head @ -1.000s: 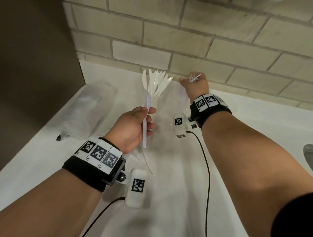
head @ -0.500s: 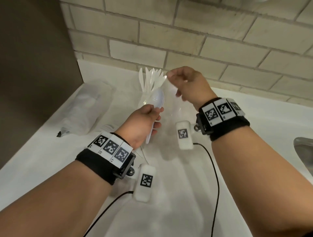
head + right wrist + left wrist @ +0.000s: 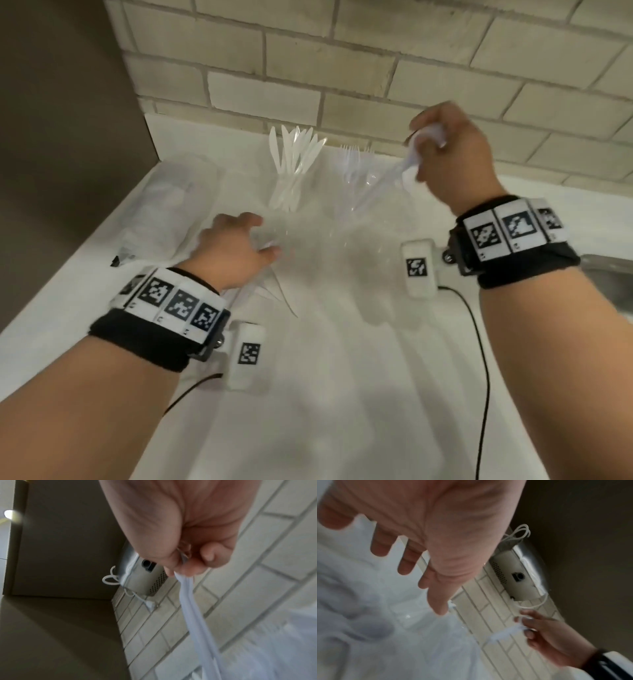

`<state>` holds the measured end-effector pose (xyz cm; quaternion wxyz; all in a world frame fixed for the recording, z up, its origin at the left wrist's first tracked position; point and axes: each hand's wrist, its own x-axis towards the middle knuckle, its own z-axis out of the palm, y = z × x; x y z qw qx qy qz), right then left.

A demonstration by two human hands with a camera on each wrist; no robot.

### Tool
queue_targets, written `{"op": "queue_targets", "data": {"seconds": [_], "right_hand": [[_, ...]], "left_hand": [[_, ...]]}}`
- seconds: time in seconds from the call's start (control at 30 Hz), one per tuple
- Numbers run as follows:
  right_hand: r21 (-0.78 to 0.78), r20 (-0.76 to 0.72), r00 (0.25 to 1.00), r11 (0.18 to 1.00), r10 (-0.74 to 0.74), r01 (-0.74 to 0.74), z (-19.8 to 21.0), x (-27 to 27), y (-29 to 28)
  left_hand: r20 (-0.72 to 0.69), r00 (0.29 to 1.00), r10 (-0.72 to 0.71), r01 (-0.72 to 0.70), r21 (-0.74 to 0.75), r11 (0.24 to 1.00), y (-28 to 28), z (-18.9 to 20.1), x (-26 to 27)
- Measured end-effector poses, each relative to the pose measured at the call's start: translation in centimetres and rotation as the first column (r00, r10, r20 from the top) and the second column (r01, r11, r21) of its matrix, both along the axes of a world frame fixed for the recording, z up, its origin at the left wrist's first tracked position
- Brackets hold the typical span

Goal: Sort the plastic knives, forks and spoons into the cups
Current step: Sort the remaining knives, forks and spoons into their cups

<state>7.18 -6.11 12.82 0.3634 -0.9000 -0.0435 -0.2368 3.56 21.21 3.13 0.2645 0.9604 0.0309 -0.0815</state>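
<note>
Above the counter [image 3: 342, 394], my right hand [image 3: 455, 161] pinches a plastic spoon [image 3: 409, 161], handle angled toward its cup; my left hand [image 3: 236, 250], fingers spread, reaches for loose cutlery [image 3: 274, 294].

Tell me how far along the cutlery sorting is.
Done: a bunch of knives stands in one clear cup and forks in the next. In hand: the right hand grips a white utensil, too blurred to name, beside the forks. Left: the left hand, fingers spread, reaches toward loose pieces on the counter. How many remain is unclear.
</note>
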Motion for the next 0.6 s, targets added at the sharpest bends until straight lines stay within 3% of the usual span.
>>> {"op": "queue_targets", "data": {"seconds": [0.07, 0.2, 0.4, 0.53, 0.6], "right_hand": [[-0.017, 0.152, 0.985, 0.997, -0.076, 0.080, 1.4, 0.6, -1.6], [-0.059, 0.279, 0.935, 0.967, -0.221, 0.246, 1.7, 2.1, -3.4], [-0.252, 0.019, 0.951, 0.919, -0.309, 0.304, -2.1, 4.4, -4.4], [-0.369, -0.243, 0.906, 0.897, -0.346, 0.244, -3.4, 5.1, -4.4], [-0.412, -0.283, 0.887, 0.881, -0.366, 0.232, -3.4, 4.9, -4.1]], "left_hand": [[-0.146, 0.988, 0.046, -0.028, 0.124, 0.992, 1.6, -0.5, 0.0], [-0.276, 0.959, -0.066, 0.116, 0.170, 0.979, 2.1, -2.1, -1.0], [-0.281, 0.951, -0.126, 0.175, 0.158, 0.972, 0.2, -3.1, -1.6], [-0.281, 0.943, -0.177, 0.227, 0.159, 0.961, -0.8, -3.6, -1.5], [-0.280, 0.941, -0.190, 0.238, 0.148, 0.960, -1.2, -3.9, -1.6]]}}
